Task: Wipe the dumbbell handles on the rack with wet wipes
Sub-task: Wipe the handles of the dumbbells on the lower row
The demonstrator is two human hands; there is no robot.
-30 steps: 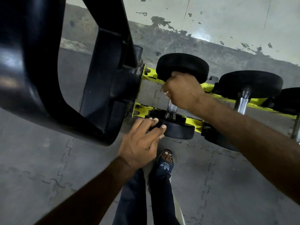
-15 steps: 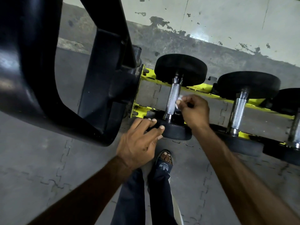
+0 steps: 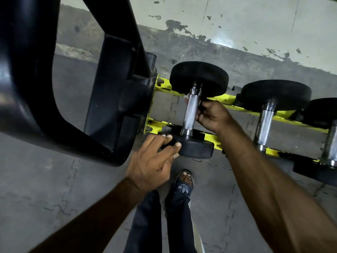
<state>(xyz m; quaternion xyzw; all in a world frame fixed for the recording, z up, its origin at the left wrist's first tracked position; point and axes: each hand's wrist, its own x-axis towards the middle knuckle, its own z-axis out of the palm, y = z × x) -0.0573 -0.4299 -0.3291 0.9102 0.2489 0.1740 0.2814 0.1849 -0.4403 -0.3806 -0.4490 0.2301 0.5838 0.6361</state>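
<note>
From my feed off the head camera, the first dumbbell lies across the yellow rack, at its left end, with its knurled handle running from the far black head down to the near head. My right grip comes in from the right, its fingers curled behind the handle's upper part. A corner of the white wet wipe pokes out on the handle's left side just below the far head, so the wipe sits pressed between those fingers and the metal; most of it is hidden behind the bar. My left grip is clamped on the near head, fingers hooked over its top edge and the thumb against its rim. A second dumbbell rests on the rack to the right, and a third is partly cut off by the frame edge. A large black machine frame fills the left of the view, beside the rack's end. Below, a sandalled foot stands on the grey interlocking floor.
</note>
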